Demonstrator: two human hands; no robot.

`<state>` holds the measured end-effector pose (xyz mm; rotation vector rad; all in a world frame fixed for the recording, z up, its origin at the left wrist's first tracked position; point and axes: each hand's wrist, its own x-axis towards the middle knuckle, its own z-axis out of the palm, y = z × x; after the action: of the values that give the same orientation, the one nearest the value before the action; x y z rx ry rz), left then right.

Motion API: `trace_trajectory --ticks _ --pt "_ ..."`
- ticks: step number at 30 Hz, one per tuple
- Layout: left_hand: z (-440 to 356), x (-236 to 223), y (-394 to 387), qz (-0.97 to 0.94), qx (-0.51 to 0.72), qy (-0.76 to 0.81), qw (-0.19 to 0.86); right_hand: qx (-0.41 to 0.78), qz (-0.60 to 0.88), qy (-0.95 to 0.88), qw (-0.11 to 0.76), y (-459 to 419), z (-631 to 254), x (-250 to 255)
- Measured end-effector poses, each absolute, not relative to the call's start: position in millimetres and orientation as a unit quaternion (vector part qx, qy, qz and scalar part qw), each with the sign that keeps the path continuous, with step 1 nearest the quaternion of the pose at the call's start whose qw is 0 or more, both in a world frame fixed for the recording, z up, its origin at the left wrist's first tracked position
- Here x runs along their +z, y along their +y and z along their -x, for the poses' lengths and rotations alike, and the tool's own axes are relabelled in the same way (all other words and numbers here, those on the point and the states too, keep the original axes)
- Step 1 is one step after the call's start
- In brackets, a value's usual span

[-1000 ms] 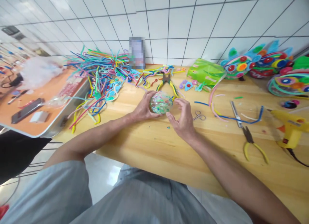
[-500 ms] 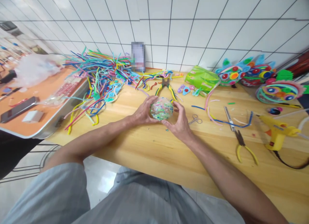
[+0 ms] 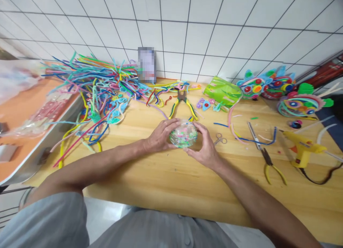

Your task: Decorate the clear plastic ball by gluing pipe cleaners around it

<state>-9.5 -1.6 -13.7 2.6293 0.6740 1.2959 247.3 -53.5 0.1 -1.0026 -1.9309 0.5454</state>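
A clear ball (image 3: 183, 134) with bright confetti-like bits in it is held between my two hands, over the wooden table. My left hand (image 3: 160, 135) curves round its left side, fingers over the upper edge. On the other side, my right hand (image 3: 205, 146) grips it with the thumb low and the fingers at the upper right. Just beyond the ball lie pliers with yellow-green handles (image 3: 182, 103), legs spread. A small pair of scissors (image 3: 220, 138) rests to the right of my right hand.
Pipe cleaners (image 3: 107, 76) heap up at the left, near a propped phone (image 3: 147, 64). A green packet (image 3: 222, 91) and several decorated balls (image 3: 300, 101) stand by the tiled wall. At right are a yellow glue gun (image 3: 302, 146), a craft knife (image 3: 254, 135) and yellow-handled pliers (image 3: 270, 166).
The view has shifted, so the ball and both hands appear lower in the picture. Both hands keep hold of the ball, which looks slightly turned. Nothing was let go.
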Motion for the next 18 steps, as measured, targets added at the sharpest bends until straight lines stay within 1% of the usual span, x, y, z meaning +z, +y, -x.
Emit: trace_trajectory --ticks 3,7,9,12,18 --pt "9.6 -12.4 -0.7 -0.862 0.447 0.212 0.113 0.232 0.416 -0.767 0.43 -56.5 -250.9 -1.4" --pt "11.0 -4.7 -3.0 -0.817 0.487 0.213 0.225 0.267 0.433 -0.741 0.438 -58.4 -255.0 -6.6" --pt "12.0 1.1 -5.6 -0.801 0.501 0.199 0.26 0.268 0.433 -0.739 0.441 -59.0 -256.8 -8.2" --pt "12.4 7.3 -9.1 -0.801 0.507 0.167 0.269 0.282 0.439 -0.733 0.436 -60.7 -259.3 -8.1" --pt "4.5 1.2 -6.8 -0.782 0.519 0.173 0.298 0.382 0.485 -0.668 0.416 -54.7 -259.3 -0.6"
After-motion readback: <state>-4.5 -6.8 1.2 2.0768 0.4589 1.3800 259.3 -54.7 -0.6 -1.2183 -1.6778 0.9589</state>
